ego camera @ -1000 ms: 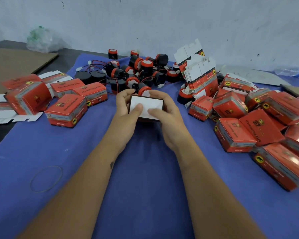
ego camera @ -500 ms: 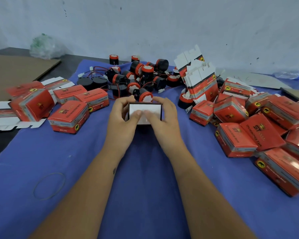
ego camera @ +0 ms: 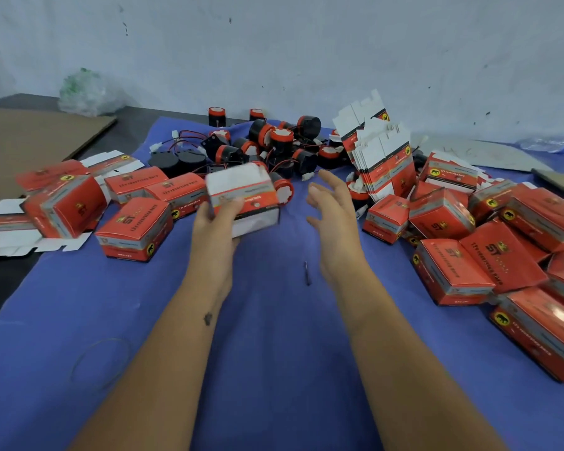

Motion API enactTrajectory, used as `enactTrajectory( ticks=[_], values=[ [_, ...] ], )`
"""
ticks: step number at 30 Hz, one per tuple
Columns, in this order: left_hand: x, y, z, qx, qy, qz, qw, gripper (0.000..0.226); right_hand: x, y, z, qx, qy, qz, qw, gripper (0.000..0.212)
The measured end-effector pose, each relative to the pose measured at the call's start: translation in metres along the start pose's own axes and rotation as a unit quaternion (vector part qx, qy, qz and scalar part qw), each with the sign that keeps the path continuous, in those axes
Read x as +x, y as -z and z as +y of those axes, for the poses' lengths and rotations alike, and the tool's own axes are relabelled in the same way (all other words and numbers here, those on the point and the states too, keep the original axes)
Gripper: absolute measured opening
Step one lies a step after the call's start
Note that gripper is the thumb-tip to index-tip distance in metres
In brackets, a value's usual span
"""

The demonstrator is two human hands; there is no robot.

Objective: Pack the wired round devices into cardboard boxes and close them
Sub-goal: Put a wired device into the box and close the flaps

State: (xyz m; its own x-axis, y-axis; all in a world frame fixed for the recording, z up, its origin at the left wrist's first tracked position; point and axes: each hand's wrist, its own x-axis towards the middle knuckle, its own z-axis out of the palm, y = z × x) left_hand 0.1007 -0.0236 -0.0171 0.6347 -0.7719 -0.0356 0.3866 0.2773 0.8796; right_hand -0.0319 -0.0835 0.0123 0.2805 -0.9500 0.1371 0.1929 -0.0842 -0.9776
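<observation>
Left hand gripping a closed red-and-white box from below and from its left side, thumb across the red front band, box tilted and lifted clear of the blue cloth. White top flap facing up; print on the held box too blurred to read. Right hand open just to the right of that box, fingers spread and relaxed, touching nothing.

Behind the hands, a heap of round devices: black bodies, red rings, white caps, thin red and black wires with white plugs. Some upright, some on their sides. Right of the heap, a leaning stack of flat unfolded boxes, white insides outward.

Left of the held box, a group of closed boxes, the nearest showing "ST" in large letters, a yellow round badge with a black animal figure, and a line of white lettering, unclear. More flattened boxes lying at the far left edge.

Right side piled with closed boxes, tumbled at many angles, same "ST" mark and yellow badge; a line starting "12V" readable on a few, remainder too blurred.

Small dark stick-shaped bit on the cloth between the forearms. Thin wire loop on the cloth lower left. Sheet of brown cardboard far left, crumpled clear plastic bag by the wall, plastic bottle lying far right.
</observation>
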Motion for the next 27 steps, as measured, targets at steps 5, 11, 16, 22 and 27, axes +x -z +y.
enactTrajectory(
  ticks=[5, 11, 16, 22, 27],
  values=[
    [0.009, 0.008, 0.004, -0.137, -0.009, 0.058, 0.989, 0.025, 0.045, -0.009, 0.015, -0.161, -0.054, -0.006, 0.985, 0.054],
    [0.011, 0.006, 0.002, -0.131, -0.006, 0.091, 0.987, 0.040, 0.088, -0.032, 0.038, -0.319, -0.050, 0.023, 0.946, 0.091],
    [0.012, 0.007, 0.000, -0.131, 0.002, 0.094, 0.987, 0.038, 0.095, -0.031, 0.046, -0.389, -0.043, 0.033, 0.919, 0.037],
    [0.009, 0.004, 0.003, -0.125, 0.003, 0.103, 0.987, 0.043, 0.067, -0.012, 0.041, -0.118, -0.014, 0.060, 0.991, 0.019],
    [0.000, 0.005, 0.008, -0.105, -0.024, 0.106, 0.989, 0.047, 0.032, 0.007, 0.030, 0.010, -0.012, 0.110, 0.994, 0.030]
  ],
)
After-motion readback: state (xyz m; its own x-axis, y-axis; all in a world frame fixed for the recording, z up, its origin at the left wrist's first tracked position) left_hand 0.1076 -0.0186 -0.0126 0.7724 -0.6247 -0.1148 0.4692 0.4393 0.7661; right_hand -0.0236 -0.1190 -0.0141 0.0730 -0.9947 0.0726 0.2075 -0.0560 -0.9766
